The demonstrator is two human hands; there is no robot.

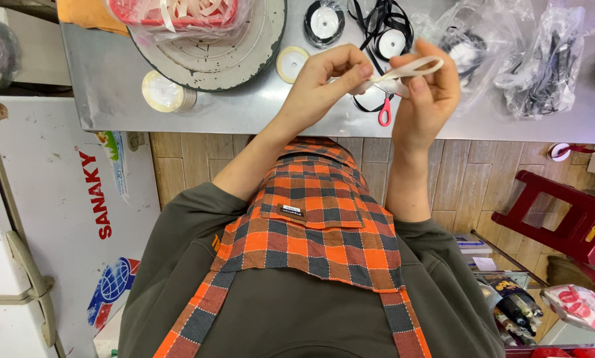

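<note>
We looked down on a steel desk [244, 113] that ran across the far side of the scene, with a white chest cabinet [39, 219] at the near left and a red plastic stool [563, 219] on the wooden floor at the right. On the desk at the far left stood a round grey tray [244, 53] carrying a red basket [178, 10] wrapped in clear plastic, and at the far right lay clear bags [543, 66] of dark ribbon. Between them sat black ribbon spools [324, 23], a cream roll [291, 63] just beside the tray and a pale roll [161, 91] near the desk's near edge. Red-handled scissors [384, 116] lay on the desk beneath the hands, mostly hidden. Our left hand [324, 86] was closed narrow, thumb and forefinger pinching one end of a cream ribbon [410, 68]. Our right hand [427, 99] was curled round the other end, the strip folded into a flat loop over its forefinger. The ribbon was held up above the desk between both hands and touched nothing else. We judged the step in hand to be the shaping of that loop. Any further fold, we thought, would call for the left pinch to stay firm while the right fingers kept the strip flat and untwisted.
</note>
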